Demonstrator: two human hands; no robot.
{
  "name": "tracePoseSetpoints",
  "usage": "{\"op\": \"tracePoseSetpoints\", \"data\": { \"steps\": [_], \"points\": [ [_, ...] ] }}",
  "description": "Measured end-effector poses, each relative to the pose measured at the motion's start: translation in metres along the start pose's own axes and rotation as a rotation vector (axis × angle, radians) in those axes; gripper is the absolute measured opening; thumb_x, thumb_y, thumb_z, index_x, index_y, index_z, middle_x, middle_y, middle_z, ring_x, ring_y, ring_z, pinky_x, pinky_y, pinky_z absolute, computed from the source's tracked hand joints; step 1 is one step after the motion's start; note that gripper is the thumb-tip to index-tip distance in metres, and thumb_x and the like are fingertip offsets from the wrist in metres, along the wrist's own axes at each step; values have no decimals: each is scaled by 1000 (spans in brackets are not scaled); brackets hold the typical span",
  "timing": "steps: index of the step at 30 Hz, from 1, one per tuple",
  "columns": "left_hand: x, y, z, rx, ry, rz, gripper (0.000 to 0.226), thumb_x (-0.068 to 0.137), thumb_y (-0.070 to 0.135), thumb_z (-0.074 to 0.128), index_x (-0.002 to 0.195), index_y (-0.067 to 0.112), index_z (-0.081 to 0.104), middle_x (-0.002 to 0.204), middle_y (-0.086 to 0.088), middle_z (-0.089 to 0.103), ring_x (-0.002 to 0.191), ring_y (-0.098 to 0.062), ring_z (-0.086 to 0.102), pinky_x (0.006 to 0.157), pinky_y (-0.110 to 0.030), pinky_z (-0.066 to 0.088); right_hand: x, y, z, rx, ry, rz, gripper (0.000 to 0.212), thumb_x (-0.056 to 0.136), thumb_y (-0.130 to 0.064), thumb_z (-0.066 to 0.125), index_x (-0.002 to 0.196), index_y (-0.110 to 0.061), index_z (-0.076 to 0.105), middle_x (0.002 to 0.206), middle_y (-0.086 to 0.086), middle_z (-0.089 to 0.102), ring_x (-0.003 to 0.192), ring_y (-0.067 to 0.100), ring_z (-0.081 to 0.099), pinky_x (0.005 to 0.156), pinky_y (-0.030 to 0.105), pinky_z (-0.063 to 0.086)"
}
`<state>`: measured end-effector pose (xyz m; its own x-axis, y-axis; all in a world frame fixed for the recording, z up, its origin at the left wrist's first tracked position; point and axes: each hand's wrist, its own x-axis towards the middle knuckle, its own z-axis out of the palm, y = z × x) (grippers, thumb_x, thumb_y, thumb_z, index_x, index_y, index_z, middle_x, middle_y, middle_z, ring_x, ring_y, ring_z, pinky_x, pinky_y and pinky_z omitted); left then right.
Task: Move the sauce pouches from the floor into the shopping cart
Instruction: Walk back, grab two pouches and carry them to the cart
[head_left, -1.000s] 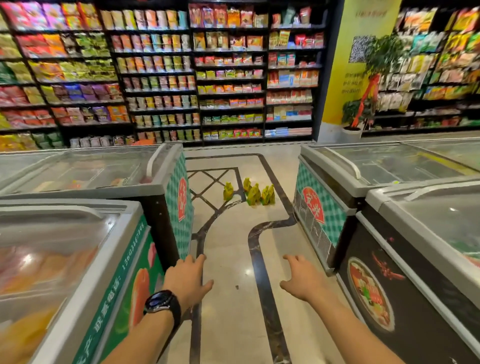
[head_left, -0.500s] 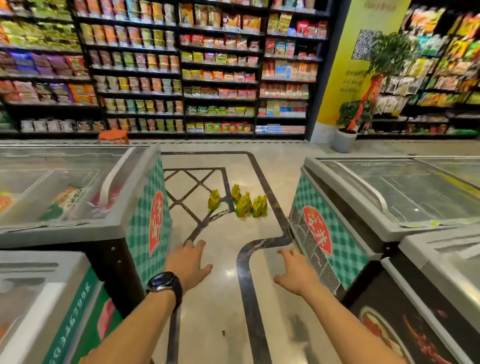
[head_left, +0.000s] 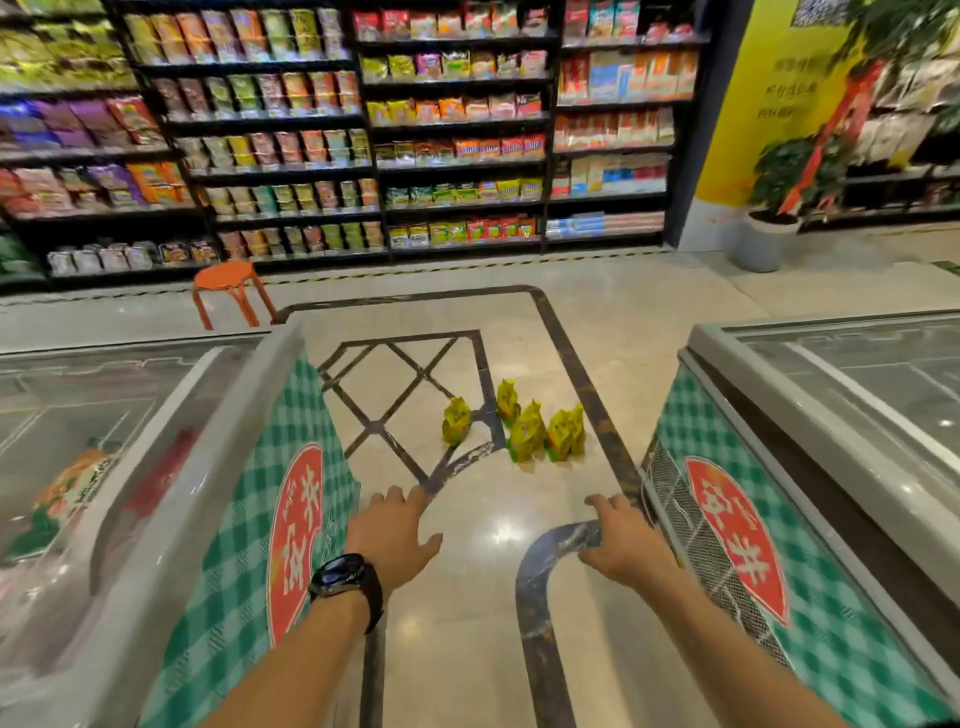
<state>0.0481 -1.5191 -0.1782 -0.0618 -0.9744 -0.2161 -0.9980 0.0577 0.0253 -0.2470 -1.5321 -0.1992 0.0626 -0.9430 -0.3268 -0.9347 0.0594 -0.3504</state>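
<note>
Several yellow sauce pouches stand upright on the tiled floor ahead, in the aisle between two chest freezers. One pouch stands a little apart to the left of the others. My left hand, with a black watch on its wrist, is held out low in front of me, fingers relaxed and holding nothing. My right hand is stretched out beside it, also holding nothing. Both hands are well short of the pouches. No shopping cart is in view.
A chest freezer with a green checked side flanks the aisle on the left, another freezer on the right. An orange stool stands beyond the left freezer. Stocked shelves line the back, a potted plant at right.
I have walked forward down the aisle; the pouches are nearer and larger, and the nearest freezers have slid past. Both hands stay out in front, holding nothing.
</note>
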Motion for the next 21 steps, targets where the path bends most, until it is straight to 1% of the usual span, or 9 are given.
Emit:
{"op": "tracePoseSetpoints", "data": {
  "steps": [3, 7, 11, 14, 18, 21],
  "points": [
    [64, -12, -8, -42, -22, -35, 66, 94, 60, 46, 148, 24, 32, 134, -7, 52, 121, -28, 54, 89, -39, 51, 72, -12, -16, -2, -34, 2, 73, 83, -33, 65, 146, -20, 32, 140, 9, 38, 129, 31, 43, 98, 43, 47],
    [155, -39, -7, -71, -45, -69, 67, 95, 61, 44, 149, 25, 31, 136, -6, 51, 123, -27, 53, 91, -39, 52, 171, -33, -30, -43, -69, 0, 76, 82, -37, 67, 147, -22, 30, 141, 9, 37, 129, 30, 42, 97, 43, 47],
    [263, -70, 2, -75, -108, -68, 67, 94, 61, 44, 149, 25, 31, 137, -6, 50, 124, -28, 52, 92, -41, 50, 276, -52, -34, -52, -115, 8, 76, 83, -38, 66, 148, -22, 29, 142, 8, 36, 129, 29, 42, 98, 42, 47],
    [353, -91, 12, -91, -155, -51, 65, 92, 64, 44, 144, 25, 34, 135, -6, 51, 121, -29, 52, 91, -43, 51, 351, -61, -33, -63, -137, 67, 75, 82, -37, 65, 147, -22, 30, 142, 7, 36, 129, 28, 42, 96, 41, 48],
    [458, -109, 16, -89, -199, -19, 62, 93, 59, 46, 143, 24, 36, 132, -7, 53, 118, -28, 55, 90, -41, 51, 439, -67, -36, -44, -177, 135, 74, 81, -37, 65, 146, -22, 32, 140, 6, 38, 127, 27, 43, 94, 42, 49],
    [528, -120, 23, -85, -229, -16, 62, 93, 59, 47, 143, 24, 36, 131, -7, 54, 116, -28, 56, 88, -39, 50, 504, -65, -37, -20, -174, 159, 72, 81, -35, 66, 144, -22, 35, 139, 6, 39, 127, 27, 44, 93, 42, 49]
  ]
}}
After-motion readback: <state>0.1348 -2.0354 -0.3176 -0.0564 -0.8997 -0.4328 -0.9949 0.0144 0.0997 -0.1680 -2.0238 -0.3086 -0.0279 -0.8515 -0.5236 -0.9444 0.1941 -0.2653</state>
